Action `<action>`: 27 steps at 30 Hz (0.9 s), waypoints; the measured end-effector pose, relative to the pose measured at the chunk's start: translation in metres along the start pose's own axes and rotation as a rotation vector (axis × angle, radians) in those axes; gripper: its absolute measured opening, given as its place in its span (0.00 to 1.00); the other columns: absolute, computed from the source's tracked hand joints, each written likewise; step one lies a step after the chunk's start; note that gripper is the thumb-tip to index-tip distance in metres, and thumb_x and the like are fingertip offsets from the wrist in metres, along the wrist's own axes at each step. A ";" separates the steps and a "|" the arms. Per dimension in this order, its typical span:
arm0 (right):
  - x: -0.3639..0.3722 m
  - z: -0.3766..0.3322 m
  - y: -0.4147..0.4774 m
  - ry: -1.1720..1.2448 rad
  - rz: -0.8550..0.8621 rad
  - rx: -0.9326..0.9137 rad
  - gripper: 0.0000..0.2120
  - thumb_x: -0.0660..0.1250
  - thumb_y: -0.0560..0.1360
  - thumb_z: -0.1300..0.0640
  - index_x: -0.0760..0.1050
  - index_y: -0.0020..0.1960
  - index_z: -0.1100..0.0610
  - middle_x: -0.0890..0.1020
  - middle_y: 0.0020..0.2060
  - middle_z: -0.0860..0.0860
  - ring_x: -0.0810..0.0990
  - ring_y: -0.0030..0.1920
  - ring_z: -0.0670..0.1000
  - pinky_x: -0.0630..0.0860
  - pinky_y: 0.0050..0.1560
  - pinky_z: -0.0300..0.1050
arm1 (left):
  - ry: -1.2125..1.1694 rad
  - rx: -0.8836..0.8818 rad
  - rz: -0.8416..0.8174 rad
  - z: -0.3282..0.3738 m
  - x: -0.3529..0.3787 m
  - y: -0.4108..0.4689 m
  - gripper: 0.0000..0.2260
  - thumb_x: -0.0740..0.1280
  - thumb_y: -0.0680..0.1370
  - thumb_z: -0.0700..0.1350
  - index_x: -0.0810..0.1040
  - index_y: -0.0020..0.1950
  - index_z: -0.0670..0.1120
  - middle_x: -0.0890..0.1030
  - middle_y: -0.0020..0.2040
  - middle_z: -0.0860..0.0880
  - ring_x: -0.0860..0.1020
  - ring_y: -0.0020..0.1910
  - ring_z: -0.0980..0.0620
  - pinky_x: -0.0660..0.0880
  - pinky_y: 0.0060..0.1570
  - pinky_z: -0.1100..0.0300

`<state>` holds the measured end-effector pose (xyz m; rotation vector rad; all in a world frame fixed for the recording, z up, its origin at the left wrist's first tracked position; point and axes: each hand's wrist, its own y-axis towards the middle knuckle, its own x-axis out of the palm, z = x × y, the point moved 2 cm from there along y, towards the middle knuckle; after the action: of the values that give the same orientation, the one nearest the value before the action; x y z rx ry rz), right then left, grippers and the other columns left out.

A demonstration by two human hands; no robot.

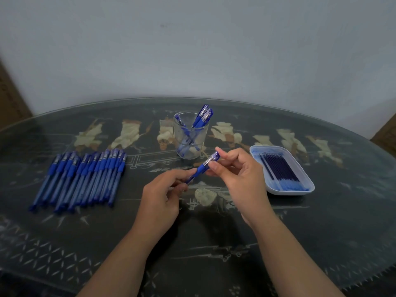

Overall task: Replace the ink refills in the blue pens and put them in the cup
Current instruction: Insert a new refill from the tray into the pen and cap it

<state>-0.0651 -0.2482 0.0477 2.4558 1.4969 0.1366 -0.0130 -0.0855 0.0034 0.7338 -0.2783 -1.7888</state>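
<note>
The dark oval table (214, 243) across the lower frame has a smooth, glossy, glass-like top, and the pale wall (192, 50) above looks matt. The clear round cup (188, 144) at centre is smooth and transparent, and the blue plastic pen (201, 168) below it, like the row of blue plastic pens (85, 179) at left, has a translucent shiny barrel with a duller grip. The white rectangular tray (289, 192) at right looks like smooth plastic.

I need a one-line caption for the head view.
Left hand and right hand hold a blue pen; cup behind, pen row at left, refill tray at right.
</note>
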 end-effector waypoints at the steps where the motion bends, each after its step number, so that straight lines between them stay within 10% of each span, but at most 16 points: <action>1: 0.000 0.000 0.000 -0.001 0.001 0.001 0.06 0.71 0.73 0.69 0.74 0.42 0.65 0.85 0.50 0.54 0.86 0.43 0.49 0.83 0.51 0.51 | 0.000 -0.004 0.002 0.000 0.000 0.000 0.27 0.66 0.73 0.24 0.79 0.58 0.56 0.81 0.51 0.57 0.80 0.49 0.60 0.75 0.47 0.71; 6: 0.003 0.000 0.000 0.009 0.000 0.001 0.04 0.71 0.74 0.67 0.77 0.46 0.60 0.86 0.50 0.52 0.86 0.44 0.51 0.82 0.53 0.56 | -0.009 -0.032 0.008 0.002 -0.001 0.000 0.27 0.67 0.73 0.25 0.79 0.57 0.57 0.81 0.50 0.57 0.80 0.48 0.57 0.77 0.47 0.67; 14: 0.027 0.010 -0.012 -0.027 -0.070 -0.058 0.29 0.69 0.78 0.62 0.67 0.70 0.35 0.86 0.46 0.50 0.84 0.51 0.49 0.78 0.59 0.55 | -0.109 -0.112 0.001 0.003 0.001 0.002 0.25 0.68 0.75 0.29 0.78 0.58 0.60 0.79 0.47 0.57 0.82 0.42 0.52 0.81 0.42 0.60; 27: -0.033 0.004 0.015 0.147 0.126 0.269 0.28 0.66 0.78 0.67 0.70 0.71 0.43 0.84 0.42 0.56 0.85 0.43 0.52 0.83 0.44 0.51 | -0.045 -0.186 0.121 -0.004 -0.005 0.002 0.14 0.69 0.77 0.40 0.78 0.60 0.55 0.80 0.53 0.57 0.78 0.54 0.63 0.75 0.50 0.73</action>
<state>-0.0668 -0.2848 0.0495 2.8112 1.5039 0.1517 -0.0082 -0.0807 0.0035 0.5349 -0.1794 -1.6918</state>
